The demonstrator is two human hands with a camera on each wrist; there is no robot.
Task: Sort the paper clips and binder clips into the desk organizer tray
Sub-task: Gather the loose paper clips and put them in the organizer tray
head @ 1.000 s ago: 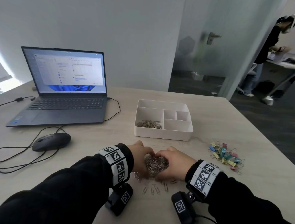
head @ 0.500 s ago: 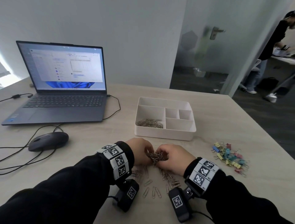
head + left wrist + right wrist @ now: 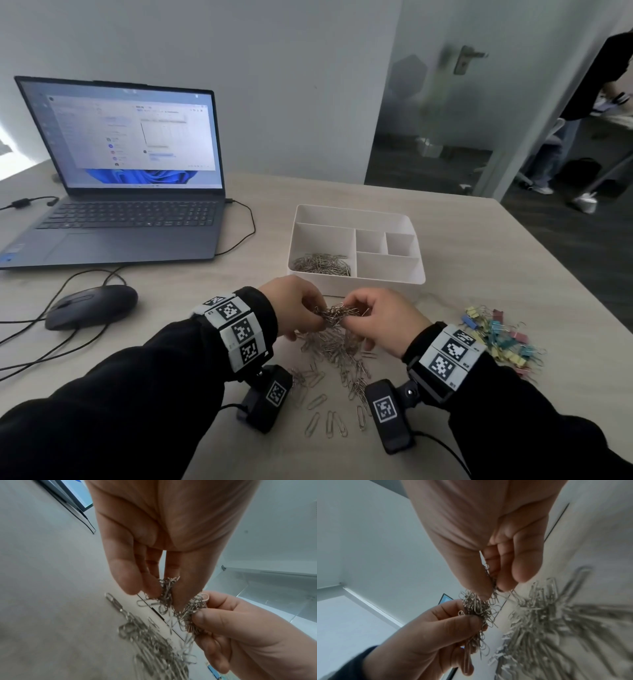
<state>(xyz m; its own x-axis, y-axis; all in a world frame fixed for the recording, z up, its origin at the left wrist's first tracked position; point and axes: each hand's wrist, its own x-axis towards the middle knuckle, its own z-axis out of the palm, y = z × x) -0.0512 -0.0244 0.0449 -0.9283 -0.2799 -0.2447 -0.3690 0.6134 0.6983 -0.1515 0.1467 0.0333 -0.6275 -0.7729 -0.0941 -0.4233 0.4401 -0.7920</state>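
Both hands hold one tangled bunch of silver paper clips (image 3: 334, 313) lifted a little above the table, just in front of the white organizer tray (image 3: 356, 281). My left hand (image 3: 294, 308) pinches its left side (image 3: 164, 592) between thumb and fingers. My right hand (image 3: 380, 320) pinches its right side (image 3: 489, 593). Under them a loose pile of paper clips (image 3: 335, 356) lies spread on the table. More paper clips (image 3: 322, 265) fill the tray's front left compartment. Coloured binder clips (image 3: 500, 337) lie in a heap to the right.
An open laptop (image 3: 120, 192) stands at the back left, with a black mouse (image 3: 90, 305) and cables in front of it. The tray's other compartments hold nothing. A person stands beyond the glass door at the far right (image 3: 582, 113).
Both hands have risen off the pile and moved toward the tray, carrying a bunch of paper clips; many clips stayed behind, scattered on the table.
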